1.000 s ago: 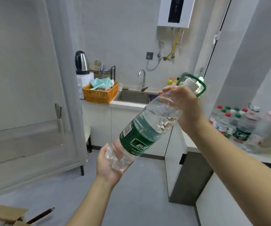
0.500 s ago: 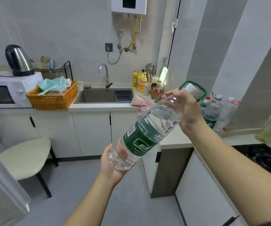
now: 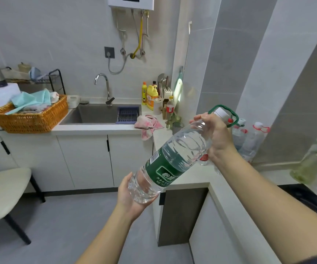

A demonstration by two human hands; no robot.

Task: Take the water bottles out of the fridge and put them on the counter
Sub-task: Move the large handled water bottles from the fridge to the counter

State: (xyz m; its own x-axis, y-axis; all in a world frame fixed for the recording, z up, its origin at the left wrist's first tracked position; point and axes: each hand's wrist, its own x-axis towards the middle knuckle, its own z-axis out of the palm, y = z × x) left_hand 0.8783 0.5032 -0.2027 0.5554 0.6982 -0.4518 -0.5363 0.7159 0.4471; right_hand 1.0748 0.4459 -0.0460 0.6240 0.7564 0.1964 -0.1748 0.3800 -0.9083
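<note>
A large clear water bottle [image 3: 170, 162] with a green label and a green carry handle lies tilted in the air, neck up to the right. My left hand [image 3: 132, 195] cups its base from below. My right hand [image 3: 215, 134] grips it round the shoulder and neck. The bottle hangs over the near end of the white counter [image 3: 193, 178]. Several more water bottles [image 3: 249, 138] with red and green caps stand on that counter against the wall, partly hidden behind my right hand.
A sink [image 3: 100, 115] with a tap sits in the back counter, a wicker basket [image 3: 30, 119] of cloths to its left, a pink cloth [image 3: 148, 123] and soap bottles [image 3: 151, 95] to its right. A cream chair [image 3: 3, 189] stands at the left. A black hob [image 3: 306, 199] lies at the right.
The view has swung right from the fridge toward the counter and moved closer. Both hands have kept the same hold on the bottle, which now hangs nearer the counter's end.
</note>
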